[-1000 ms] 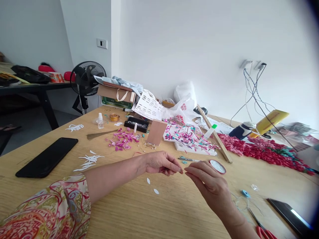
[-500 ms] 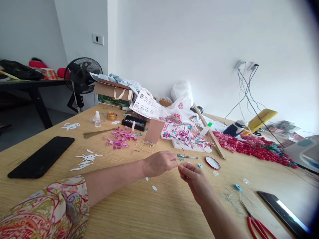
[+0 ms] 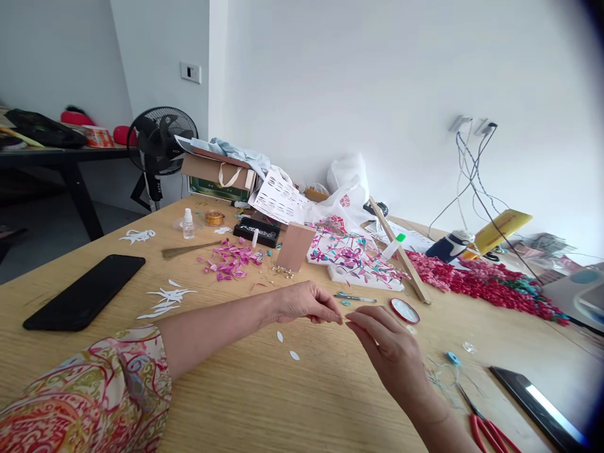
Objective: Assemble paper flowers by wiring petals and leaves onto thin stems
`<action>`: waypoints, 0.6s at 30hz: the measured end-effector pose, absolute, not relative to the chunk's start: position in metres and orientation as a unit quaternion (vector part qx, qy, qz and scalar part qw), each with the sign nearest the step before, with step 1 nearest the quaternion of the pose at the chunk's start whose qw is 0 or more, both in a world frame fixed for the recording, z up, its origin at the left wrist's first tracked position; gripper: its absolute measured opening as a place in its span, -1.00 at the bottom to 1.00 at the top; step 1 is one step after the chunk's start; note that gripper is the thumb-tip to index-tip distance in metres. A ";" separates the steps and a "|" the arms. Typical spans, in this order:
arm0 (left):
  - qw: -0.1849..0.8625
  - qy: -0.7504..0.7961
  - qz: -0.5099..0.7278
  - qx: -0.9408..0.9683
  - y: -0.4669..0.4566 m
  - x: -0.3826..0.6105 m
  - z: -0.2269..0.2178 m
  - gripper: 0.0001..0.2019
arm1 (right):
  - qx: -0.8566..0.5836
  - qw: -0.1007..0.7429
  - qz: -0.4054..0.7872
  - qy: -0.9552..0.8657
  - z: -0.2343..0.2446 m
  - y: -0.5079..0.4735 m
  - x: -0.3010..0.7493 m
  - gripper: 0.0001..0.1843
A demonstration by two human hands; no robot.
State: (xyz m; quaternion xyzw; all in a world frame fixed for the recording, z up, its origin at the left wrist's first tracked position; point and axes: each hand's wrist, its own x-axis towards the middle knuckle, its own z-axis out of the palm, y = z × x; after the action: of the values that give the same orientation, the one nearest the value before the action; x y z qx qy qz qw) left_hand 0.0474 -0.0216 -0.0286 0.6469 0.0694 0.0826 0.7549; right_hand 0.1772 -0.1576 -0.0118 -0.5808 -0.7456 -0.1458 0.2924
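Note:
Above the middle of the table, my left hand (image 3: 306, 302) pinches with thumb and forefinger. My right hand (image 3: 389, 346) faces it with thumb and fingertips pressed together, longer fingers stretched forward. The fingertips nearly meet; what they hold is too small to make out. Below my left hand lie two small white leaf-shaped pieces (image 3: 294, 355). Just beyond the hands rests a slim metal tool (image 3: 356, 297). To the right of my right hand are a round red-rimmed dish (image 3: 404, 310), a blue thread spool (image 3: 453, 358) with loose threads, and red-handled scissors (image 3: 491, 431).
A black phone (image 3: 87, 292) and white cut strips (image 3: 165, 302) lie left. Pink petals (image 3: 231, 258), an upright pinkish board (image 3: 296, 247) and purple flower sprays (image 3: 352, 255) stand beyond the hands. A wooden strip (image 3: 401, 251), red flower bunches (image 3: 486, 280) and another dark device (image 3: 542, 402) are right.
My right hand has turned, its fingers now straighter and pointing toward my left hand. My left fingers have tipped from a curled grip to a downward pinch. The view has shifted slightly.

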 end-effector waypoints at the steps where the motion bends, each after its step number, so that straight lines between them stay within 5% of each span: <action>1: 0.750 0.068 0.081 0.653 -0.022 0.048 -0.029 -0.88 | -0.584 0.294 -0.136 -0.744 -0.011 -0.157 0.177 -0.87; 4: 0.666 0.066 0.120 0.734 -0.024 0.049 -0.028 -0.90 | -0.622 0.311 -0.072 -0.715 -0.010 -0.155 0.174 -0.85; 9: 0.205 -0.039 0.257 0.944 -0.026 0.049 -0.035 -0.78 | -0.742 0.419 0.184 -0.490 -0.021 -0.143 0.170 -0.83; 11: 0.102 -0.061 0.268 0.956 -0.025 0.050 -0.041 -0.76 | -0.739 0.439 0.258 -0.441 -0.028 -0.139 0.171 -0.79; 14: 0.167 -0.017 0.280 0.945 -0.021 0.051 -0.046 -0.79 | -0.729 0.442 0.281 -0.440 -0.032 -0.139 0.176 -0.75; 18: 0.483 0.095 0.227 0.840 -0.017 0.055 -0.044 -0.92 | -0.735 0.429 0.138 -0.507 -0.025 -0.150 0.185 -0.82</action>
State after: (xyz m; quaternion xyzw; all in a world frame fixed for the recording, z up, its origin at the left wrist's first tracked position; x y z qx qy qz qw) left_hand 0.0548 -0.0171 -0.0440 0.8403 0.0947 0.2274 0.4830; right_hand 0.1849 -0.1503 -0.0253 -0.7348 -0.5067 0.1382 0.4293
